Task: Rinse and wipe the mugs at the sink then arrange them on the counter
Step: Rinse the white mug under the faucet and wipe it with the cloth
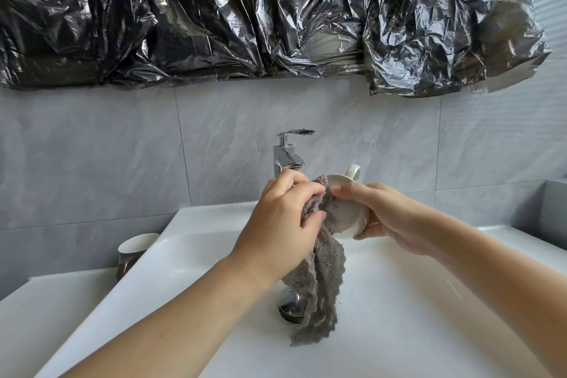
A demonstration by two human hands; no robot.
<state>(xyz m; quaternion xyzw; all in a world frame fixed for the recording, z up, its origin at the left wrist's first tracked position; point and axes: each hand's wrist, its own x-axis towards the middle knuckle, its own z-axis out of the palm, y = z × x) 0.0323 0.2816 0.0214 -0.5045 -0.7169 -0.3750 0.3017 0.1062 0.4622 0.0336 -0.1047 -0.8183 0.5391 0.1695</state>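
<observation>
Over the white sink [399,316], my right hand [395,221] grips a cream mug [348,212], tipped on its side with its base toward me and its handle pointing up and away. My left hand [276,224] holds a grey fluffy cloth [322,279] bunched against the mug's left side; the rest of the cloth hangs down toward the drain. A second mug [135,252], white inside and dark brown outside, stands upright on the counter left of the sink.
A chrome faucet [287,156] rises just behind my hands, with the chrome drain [288,308] below them. Grey tiled wall behind, crinkled black plastic sheeting [245,15] above. White counter [46,316] at left, grey ledge [546,209] at right.
</observation>
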